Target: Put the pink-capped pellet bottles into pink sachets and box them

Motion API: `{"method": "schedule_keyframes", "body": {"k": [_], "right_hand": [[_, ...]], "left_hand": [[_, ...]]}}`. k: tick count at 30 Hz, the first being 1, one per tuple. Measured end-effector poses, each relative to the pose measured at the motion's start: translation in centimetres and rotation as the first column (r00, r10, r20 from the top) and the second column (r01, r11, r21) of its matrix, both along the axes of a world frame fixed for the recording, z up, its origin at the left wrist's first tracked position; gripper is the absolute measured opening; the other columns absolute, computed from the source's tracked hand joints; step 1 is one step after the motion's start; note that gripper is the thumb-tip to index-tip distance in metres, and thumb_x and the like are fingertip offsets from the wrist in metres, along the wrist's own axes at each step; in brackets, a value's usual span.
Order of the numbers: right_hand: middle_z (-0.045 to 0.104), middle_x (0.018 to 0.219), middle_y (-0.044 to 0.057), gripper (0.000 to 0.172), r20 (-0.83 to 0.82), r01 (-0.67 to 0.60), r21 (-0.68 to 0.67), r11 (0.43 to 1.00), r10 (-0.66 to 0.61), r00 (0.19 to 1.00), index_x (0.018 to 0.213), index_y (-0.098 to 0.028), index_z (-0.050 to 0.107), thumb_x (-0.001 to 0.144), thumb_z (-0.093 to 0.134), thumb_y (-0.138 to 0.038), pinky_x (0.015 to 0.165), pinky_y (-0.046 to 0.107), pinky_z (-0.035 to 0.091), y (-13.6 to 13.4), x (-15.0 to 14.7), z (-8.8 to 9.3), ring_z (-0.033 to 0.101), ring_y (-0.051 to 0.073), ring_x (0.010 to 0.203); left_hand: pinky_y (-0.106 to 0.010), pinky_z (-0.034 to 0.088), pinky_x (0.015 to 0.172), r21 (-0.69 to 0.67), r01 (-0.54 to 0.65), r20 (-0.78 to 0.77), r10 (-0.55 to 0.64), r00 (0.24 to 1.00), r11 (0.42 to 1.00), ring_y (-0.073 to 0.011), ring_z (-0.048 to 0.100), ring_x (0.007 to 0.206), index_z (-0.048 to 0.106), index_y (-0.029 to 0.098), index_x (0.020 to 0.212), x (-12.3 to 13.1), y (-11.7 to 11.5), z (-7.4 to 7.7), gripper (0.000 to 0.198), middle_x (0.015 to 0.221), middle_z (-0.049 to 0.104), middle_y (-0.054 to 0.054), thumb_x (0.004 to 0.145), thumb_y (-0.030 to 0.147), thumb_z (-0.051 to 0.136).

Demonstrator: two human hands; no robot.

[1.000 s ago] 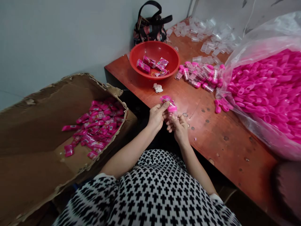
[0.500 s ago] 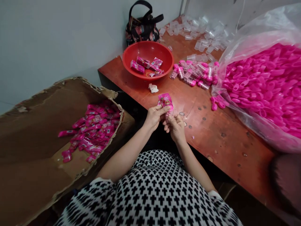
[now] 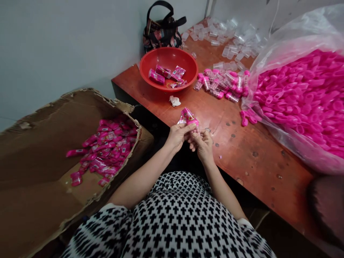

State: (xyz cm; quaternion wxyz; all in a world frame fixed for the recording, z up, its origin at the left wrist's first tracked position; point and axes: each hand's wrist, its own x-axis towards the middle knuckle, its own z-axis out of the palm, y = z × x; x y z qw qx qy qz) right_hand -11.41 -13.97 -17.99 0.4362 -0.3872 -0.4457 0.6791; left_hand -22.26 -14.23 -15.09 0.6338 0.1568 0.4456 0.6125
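Note:
My left hand point(image 3: 176, 137) is closed on a glossy pink printed wrapper point(image 3: 185, 115), its thumb lying across the wrapper and a small pink-capped candy bottle point(image 3: 193, 122). From the lower right, my right hand point(image 3: 204, 146) pinches the bottle's clear body, where pale pink beads show. The wrapper lies folded against the cap; how far it reaches around the bottle is hidden by my fingers. Both hands are just over the near edge of the reddish-brown table point(image 3: 228, 143). Beyond them lies a crumpled white scrap point(image 3: 174, 101).
A red bowl point(image 3: 147, 59) holds several pink wrappers. Filled pink-capped bottles point(image 3: 223, 83), clear empty containers point(image 3: 236, 43) and a plastic bag of pink caps point(image 3: 303, 104) lie on the table. A cardboard box point(image 3: 40, 143) with wrapped pink pieces stands at left. Behind the bowl is a handbag point(image 3: 162, 36).
The wrapper's upper part, flat and facing me before, is now folded and tilted over at the bottle's cap. Both hands have stayed nearly in place.

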Motion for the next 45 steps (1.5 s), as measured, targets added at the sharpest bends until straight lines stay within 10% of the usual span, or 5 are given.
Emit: {"method": "schedule_keyframes", "body": {"k": [19, 28, 34, 41, 45], "right_hand": [[0.059, 0.054, -0.009, 0.026, 0.115, 0.102, 0.112, 0.988, -0.115, 0.987, 0.082, -0.020, 0.047, 0.076, 0.068, -0.035, 0.032, 0.013, 0.040, -1.3, -0.5, 0.4, 0.051, 0.005, 0.036], [0.063, 0.055, -0.006, 0.031, -0.181, 0.013, -0.147, 0.989, -0.039, 0.983, 0.076, -0.020, 0.046, 0.073, 0.069, -0.039, 0.027, 0.013, 0.035, -1.2, -0.8, 0.3, 0.051, 0.005, 0.033], [0.068, 0.080, -0.001, 0.031, -0.160, -0.056, -0.092, 0.994, 0.041, 0.986, 0.096, -0.021, 0.057, 0.075, 0.068, -0.041, 0.057, 0.024, 0.058, -1.3, 0.2, -0.3, 0.067, 0.011, 0.063], [0.063, 0.055, -0.007, 0.031, -0.168, -0.016, -0.135, 0.991, -0.007, 0.986, 0.076, -0.021, 0.051, 0.067, 0.076, -0.037, 0.044, 0.021, 0.054, -0.4, -1.2, 0.0, 0.061, 0.010, 0.044], [0.068, 0.064, -0.004, 0.031, -0.165, -0.145, -0.097, 0.985, 0.127, 0.978, 0.081, -0.021, 0.053, 0.068, 0.074, -0.037, 0.046, 0.020, 0.054, 0.0, -2.3, 1.3, 0.064, 0.011, 0.049]], "left_hand": [[-0.020, 0.039, 0.041, 0.017, -0.043, 0.046, 0.042, 0.998, 0.999, -0.0087, 0.053, 0.045, 0.060, 0.010, 0.066, 0.0, -0.7, -0.5, 0.036, 0.057, 0.060, -0.003, 0.059, 0.039, 0.079], [-0.022, 0.035, 0.033, 0.017, 0.196, -0.088, -0.193, 0.977, 0.981, -0.0097, 0.046, 0.031, 0.060, 0.010, 0.056, -0.8, -1.2, -0.4, 0.030, 0.041, 0.051, 0.001, 0.063, 0.034, 0.076], [-0.022, 0.049, 0.056, -0.025, -0.034, -0.031, 0.033, 0.999, 0.999, -0.0102, 0.060, 0.056, 0.066, 0.008, 0.064, -1.2, -1.2, -0.6, 0.026, 0.062, 0.065, -0.005, 0.056, 0.027, 0.081], [-0.019, 0.040, 0.045, 0.006, -0.017, 0.094, 0.016, 0.995, 1.000, -0.0052, 0.048, 0.045, 0.061, 0.008, 0.058, -0.4, -2.9, -0.9, 0.028, 0.052, 0.056, 0.000, 0.057, 0.027, 0.082], [-0.025, 0.052, 0.063, 0.080, -0.334, 0.077, 0.328, 0.942, 0.939, -0.0141, 0.064, 0.067, 0.063, 0.011, 0.070, -3.1, -4.6, 0.7, 0.032, 0.077, 0.070, -0.008, 0.064, 0.040, 0.077]]}}
